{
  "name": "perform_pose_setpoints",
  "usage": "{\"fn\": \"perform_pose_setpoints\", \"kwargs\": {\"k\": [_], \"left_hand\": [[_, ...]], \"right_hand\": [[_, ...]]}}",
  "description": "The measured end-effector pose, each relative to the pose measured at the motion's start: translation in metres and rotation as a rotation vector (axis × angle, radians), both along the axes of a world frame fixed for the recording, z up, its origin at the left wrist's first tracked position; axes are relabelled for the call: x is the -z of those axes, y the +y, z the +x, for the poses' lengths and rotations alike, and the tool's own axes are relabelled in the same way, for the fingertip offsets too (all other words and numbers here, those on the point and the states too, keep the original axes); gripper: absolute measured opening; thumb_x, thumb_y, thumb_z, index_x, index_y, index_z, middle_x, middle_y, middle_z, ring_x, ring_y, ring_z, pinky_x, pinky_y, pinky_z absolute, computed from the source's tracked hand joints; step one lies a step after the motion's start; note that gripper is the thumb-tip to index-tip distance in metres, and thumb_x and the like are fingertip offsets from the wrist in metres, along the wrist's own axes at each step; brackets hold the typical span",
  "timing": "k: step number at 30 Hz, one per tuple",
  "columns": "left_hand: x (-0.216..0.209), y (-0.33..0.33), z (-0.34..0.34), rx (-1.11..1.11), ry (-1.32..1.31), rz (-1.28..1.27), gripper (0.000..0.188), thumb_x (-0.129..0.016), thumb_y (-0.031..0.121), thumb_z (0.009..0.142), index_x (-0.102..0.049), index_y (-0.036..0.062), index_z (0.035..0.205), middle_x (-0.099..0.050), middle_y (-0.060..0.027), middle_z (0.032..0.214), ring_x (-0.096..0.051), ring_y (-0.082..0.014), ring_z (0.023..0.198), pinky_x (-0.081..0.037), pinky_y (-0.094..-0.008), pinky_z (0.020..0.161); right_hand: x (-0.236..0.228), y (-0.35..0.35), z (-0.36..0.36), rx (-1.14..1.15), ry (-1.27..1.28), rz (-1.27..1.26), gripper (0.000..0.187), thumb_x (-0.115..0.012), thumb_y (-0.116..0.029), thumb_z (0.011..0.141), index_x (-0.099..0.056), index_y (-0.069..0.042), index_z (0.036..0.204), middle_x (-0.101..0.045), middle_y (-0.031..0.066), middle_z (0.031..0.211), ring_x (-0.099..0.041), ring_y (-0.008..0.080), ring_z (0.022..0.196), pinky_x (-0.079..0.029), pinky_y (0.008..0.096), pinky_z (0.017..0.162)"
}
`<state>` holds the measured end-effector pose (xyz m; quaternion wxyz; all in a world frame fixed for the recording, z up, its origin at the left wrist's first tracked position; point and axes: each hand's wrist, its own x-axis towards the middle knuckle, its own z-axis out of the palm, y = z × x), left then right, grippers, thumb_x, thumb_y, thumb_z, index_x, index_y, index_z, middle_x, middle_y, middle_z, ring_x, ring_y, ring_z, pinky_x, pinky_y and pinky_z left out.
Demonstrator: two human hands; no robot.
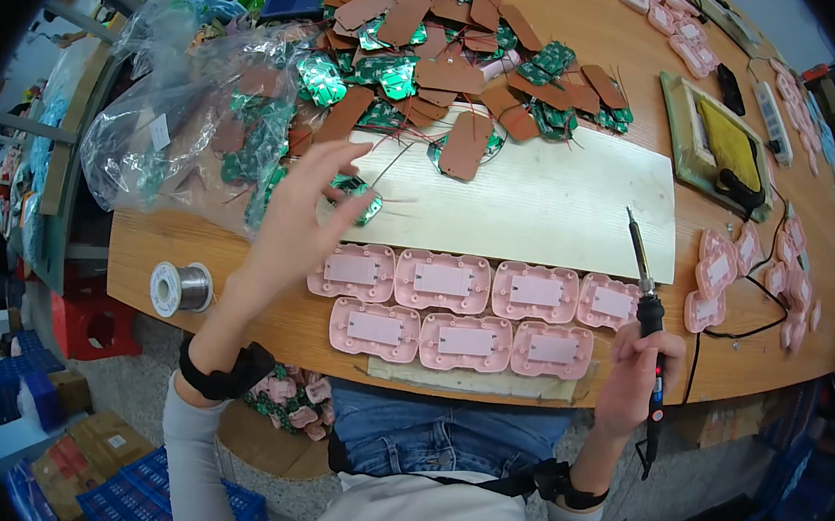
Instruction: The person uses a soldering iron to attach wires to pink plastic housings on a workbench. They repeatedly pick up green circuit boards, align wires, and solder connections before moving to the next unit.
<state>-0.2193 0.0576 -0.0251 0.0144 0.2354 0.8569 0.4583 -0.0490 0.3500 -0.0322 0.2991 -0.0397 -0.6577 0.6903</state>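
My right hand (639, 377) grips a soldering iron (650, 313), its metal tip pointing up and away over the right end of a pale board (584, 196). My left hand (304, 211) is at the board's left end, thumb and fingers apart. Close by its thumb is a small green circuit board (370, 212) with thin wires, partly hidden by the hand. Just beyond lies a brown rectangular plate (465, 146) with another green board under it. Two rows of pink plastic housings (443, 279) sit along the near edge, each with a pale rectangle in its middle.
A heap of brown plates and green circuit boards (439, 42) covers the far side, partly in a clear plastic bag (179, 127). A solder spool (181, 289) stands at left. On the right are a yellow sponge in a tray (725, 144), a black cable (747, 332) and more pink housings (717, 264).
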Motion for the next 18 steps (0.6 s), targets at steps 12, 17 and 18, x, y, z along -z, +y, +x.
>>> {"fn": "perform_pose_setpoints", "kwargs": {"k": [12, 17, 18], "left_hand": [[0.007, 0.003, -0.018, 0.152, 0.164, -0.205, 0.021, -0.063, 0.008, 0.079, -0.061, 0.0054, 0.099, -0.054, -0.0090, 0.117, -0.049, -0.0258, 0.111, -0.040, -0.0340, 0.090], [0.016, 0.004, -0.013, 0.087, 0.196, -0.198, 0.016, -0.064, 0.010, 0.079, -0.063, 0.0010, 0.092, -0.059, -0.0125, 0.109, -0.055, -0.0313, 0.102, -0.043, -0.0363, 0.085], [0.022, 0.006, -0.016, 0.053, 0.175, -0.164, 0.015, -0.065, 0.010, 0.078, -0.064, 0.0001, 0.090, -0.061, -0.0130, 0.107, -0.057, -0.0313, 0.100, -0.044, -0.0355, 0.084]], "right_hand": [[-0.007, -0.011, -0.002, -0.016, -0.080, 0.102, 0.014, -0.048, -0.018, 0.090, -0.043, -0.006, 0.088, -0.038, 0.0048, 0.069, -0.035, 0.0134, 0.065, -0.029, 0.0269, 0.060], [-0.009, -0.017, -0.007, -0.042, -0.078, 0.084, 0.015, -0.047, -0.019, 0.091, -0.043, -0.005, 0.088, -0.037, 0.0048, 0.069, -0.034, 0.0133, 0.065, -0.029, 0.0268, 0.060], [-0.011, -0.018, -0.008, -0.041, -0.078, 0.086, 0.015, -0.047, -0.019, 0.091, -0.043, -0.005, 0.088, -0.037, 0.0047, 0.069, -0.034, 0.0133, 0.064, -0.029, 0.0267, 0.060]]}}
